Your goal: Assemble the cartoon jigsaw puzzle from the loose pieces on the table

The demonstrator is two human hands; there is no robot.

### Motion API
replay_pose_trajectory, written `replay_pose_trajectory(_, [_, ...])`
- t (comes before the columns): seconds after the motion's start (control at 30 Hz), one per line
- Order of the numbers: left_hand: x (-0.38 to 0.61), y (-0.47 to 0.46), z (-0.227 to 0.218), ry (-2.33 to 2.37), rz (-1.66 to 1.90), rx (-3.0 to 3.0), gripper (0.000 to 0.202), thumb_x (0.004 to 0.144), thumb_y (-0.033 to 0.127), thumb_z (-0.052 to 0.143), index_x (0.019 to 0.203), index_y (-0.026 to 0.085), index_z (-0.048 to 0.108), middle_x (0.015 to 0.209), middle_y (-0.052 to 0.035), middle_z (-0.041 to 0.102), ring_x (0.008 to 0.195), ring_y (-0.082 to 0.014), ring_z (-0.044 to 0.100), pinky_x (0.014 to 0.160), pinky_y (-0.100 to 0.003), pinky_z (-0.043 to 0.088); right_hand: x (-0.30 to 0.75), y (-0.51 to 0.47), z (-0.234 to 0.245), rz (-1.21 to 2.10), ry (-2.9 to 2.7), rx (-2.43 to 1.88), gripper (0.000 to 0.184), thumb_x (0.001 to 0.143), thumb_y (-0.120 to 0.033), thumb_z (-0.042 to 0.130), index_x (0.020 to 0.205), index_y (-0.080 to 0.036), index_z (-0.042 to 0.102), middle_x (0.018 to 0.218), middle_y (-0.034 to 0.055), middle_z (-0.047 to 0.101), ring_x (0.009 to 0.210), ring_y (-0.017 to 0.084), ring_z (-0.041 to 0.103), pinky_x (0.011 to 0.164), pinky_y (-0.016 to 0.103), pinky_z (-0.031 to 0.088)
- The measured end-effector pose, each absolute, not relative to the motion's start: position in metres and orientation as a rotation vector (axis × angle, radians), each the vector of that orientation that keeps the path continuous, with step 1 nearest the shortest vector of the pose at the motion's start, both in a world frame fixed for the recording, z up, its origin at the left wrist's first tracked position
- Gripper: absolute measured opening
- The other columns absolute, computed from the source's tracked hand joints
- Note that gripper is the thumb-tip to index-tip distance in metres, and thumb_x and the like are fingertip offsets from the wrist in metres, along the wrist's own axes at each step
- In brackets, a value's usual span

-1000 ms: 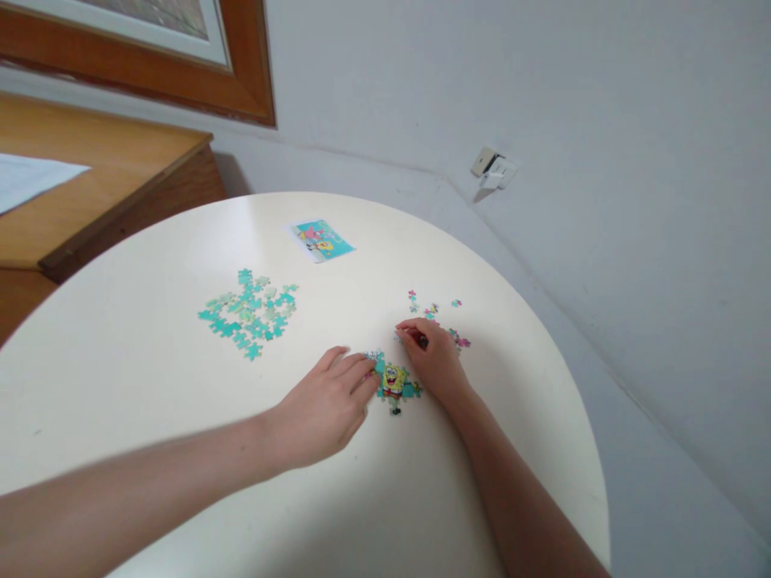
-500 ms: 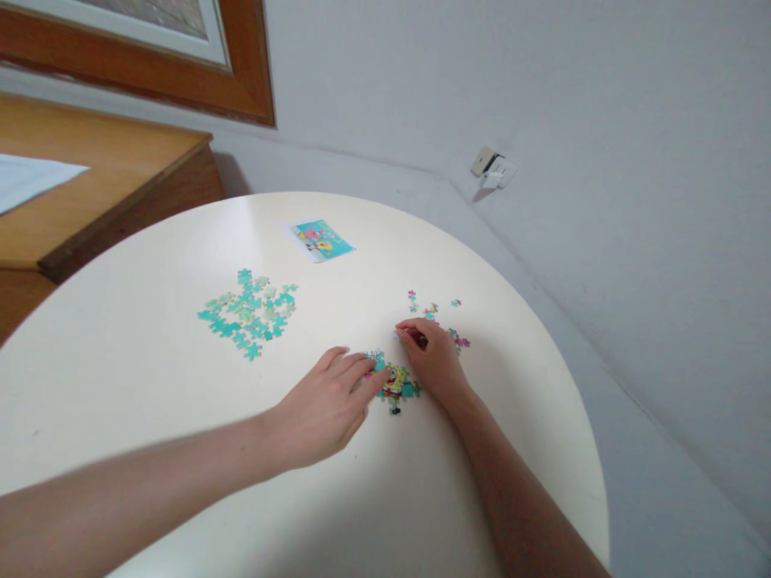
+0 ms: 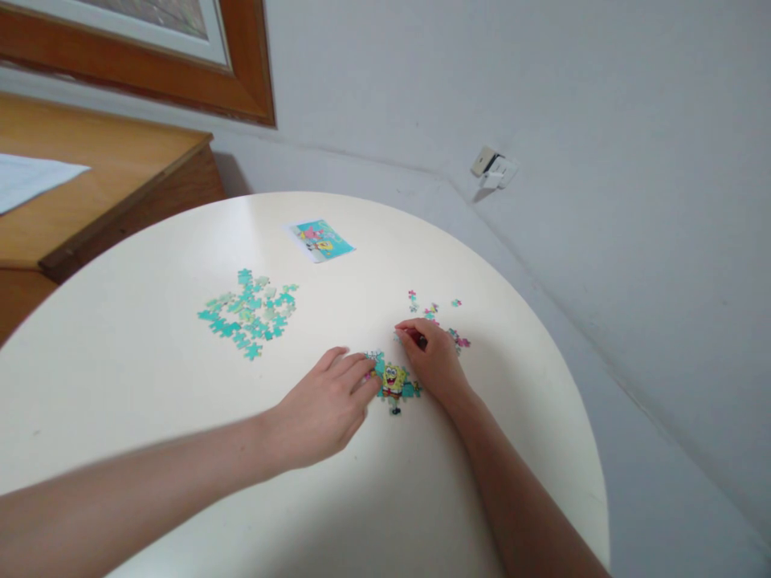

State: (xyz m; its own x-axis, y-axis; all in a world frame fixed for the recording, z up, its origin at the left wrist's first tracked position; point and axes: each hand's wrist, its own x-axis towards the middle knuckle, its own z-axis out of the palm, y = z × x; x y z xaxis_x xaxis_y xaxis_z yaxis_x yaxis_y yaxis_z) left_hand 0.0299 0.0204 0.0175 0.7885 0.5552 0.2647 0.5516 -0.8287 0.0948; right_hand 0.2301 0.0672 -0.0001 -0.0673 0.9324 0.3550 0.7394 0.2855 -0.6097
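Left forefinger [image 3: 365,391] withdrew (slightly) from the puzzle figure [image 3: 393,380].

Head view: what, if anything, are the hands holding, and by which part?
The right hand is at a jigsaw piece, but any hold can't be told; the left hand visibly holds nothing.

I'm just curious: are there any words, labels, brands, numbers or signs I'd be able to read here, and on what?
None can be read.
White plug on the wall: faint dark marks, too small to read.
Picture card: cartoon figures; any lettering is too small to read.
Joined puzzle pieces: a yellow cartoon figure, no readable lettering.
Paper at the left: no writing can be made out.
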Motion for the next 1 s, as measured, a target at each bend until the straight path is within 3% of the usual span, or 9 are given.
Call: replay_pose_trajectory(1.0, [0.0304,0.0205,0.0173,0.913,0.456,2.932,0.025,0.088,0.015,0.041,0.106,0.012,0.058,0.114,-0.0128,0.060,0.108,-0.0252,0.053,0.095,-0.041,0.036,0.2299,0.0673,0.0001,0.334,-1.858,-1.507,0.015,0.079,-0.023,0.051,0.079,-0.018,0.066,0.074,0.0041,0.069,0.066,0.016,0.060,0.067,0.029,0.047])
